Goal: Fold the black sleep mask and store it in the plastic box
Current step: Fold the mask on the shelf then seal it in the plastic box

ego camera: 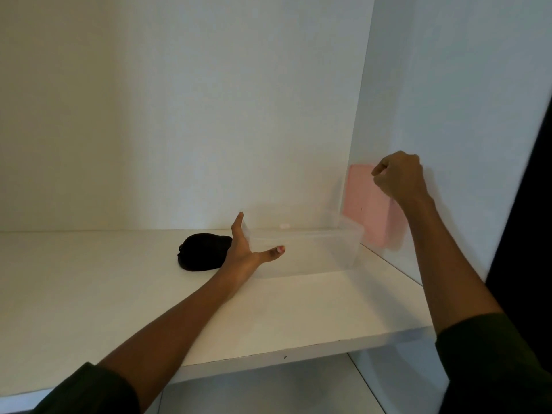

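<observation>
On shelf (119,294), L hand (243,249) spread at box (328,252); R hand (398,177) grips pink lid (367,213).

A clear box (328,252) sits on a white shelf (119,294), the black mask (203,252) just left of it. The left hand (243,249) spreads against the box's left end. Right of the box, the right hand (398,177) holds an upright pink lid (364,210) by its top, fingers (380,171) curled.
</observation>
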{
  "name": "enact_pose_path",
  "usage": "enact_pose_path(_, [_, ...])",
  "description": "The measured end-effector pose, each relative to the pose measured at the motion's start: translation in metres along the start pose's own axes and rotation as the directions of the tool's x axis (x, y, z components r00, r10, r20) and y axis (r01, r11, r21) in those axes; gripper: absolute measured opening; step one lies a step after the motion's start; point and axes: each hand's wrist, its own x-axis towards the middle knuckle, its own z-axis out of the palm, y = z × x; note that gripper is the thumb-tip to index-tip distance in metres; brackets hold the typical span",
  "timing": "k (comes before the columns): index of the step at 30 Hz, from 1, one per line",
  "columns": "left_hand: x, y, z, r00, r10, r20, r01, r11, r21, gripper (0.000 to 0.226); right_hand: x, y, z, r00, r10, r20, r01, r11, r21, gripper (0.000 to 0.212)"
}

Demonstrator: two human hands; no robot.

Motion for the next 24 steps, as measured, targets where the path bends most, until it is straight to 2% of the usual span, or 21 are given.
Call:
enact_pose_path(4, [0.001, 0.001, -0.001, 1.000, -0.005, -0.009, 0.005, 1.000, 0.015, 0.113, -0.009, 0.019, 0.015, 0.985, 0.144, 0.098, -0.151, 0.986, 0.064, 0.021])
enact_pose_path(6, [0.000, 0.000, 0.000, 1.000, 0.004, -0.007, -0.003, 1.000, 0.020, 0.112, -0.016, 0.025, 0.016, 0.976, 0.177, 0.125, -0.181, 0.983, 0.017, 0.026])
enact_pose_path(11, [0.001, 0.001, 0.000, 1.000, 0.001, -0.014, 0.000, 1.000, 0.026, 0.111, -0.027, 0.023, 0.011, 0.891, 0.283, 0.354, -0.136, 0.912, -0.387, 0.044])
enact_pose_path(14, [0.001, 0.001, 0.000, 1.000, 0.006, -0.010, -0.006, 1.000, 0.029, 0.111, -0.032, 0.012, 0.018, 0.915, 0.300, 0.269, -0.093, 0.806, -0.584, 0.041])
enact_pose_path(16, [0.001, 0.001, 0.000, 1.000, 0.004, -0.016, -0.004, 0.999, 0.035, 0.111, -0.035, 0.001, 0.024, 0.935, 0.283, 0.216, -0.085, 0.767, -0.636, 0.040])
enact_pose_path(18, [0.001, 0.001, 0.000, 1.000, 0.000, -0.018, 0.001, 0.999, 0.037, 0.112, -0.038, -0.007, 0.029, 0.948, 0.260, 0.185, -0.085, 0.764, -0.640, 0.041])
enact_pose_path(20, [0.002, 0.000, -0.001, 1.000, -0.014, -0.018, 0.015, 0.999, 0.033, 0.113, -0.040, -0.018, 0.034, 0.958, 0.230, 0.174, -0.088, 0.808, -0.583, 0.040])
enact_pose_path(22, [0.003, 0.000, -0.001, 1.000, -0.024, -0.015, 0.025, 0.999, 0.025, 0.114, -0.042, -0.030, 0.040, 0.984, 0.133, 0.122, -0.066, 0.894, -0.443, 0.033])
enact_pose_path(24, [0.002, 0.002, -0.001, 1.000, -0.030, -0.004, 0.030, 0.999, 0.025, 0.115, -0.044, -0.047, 0.043, 0.996, 0.021, 0.084, -0.004, 0.982, -0.191, 0.026])
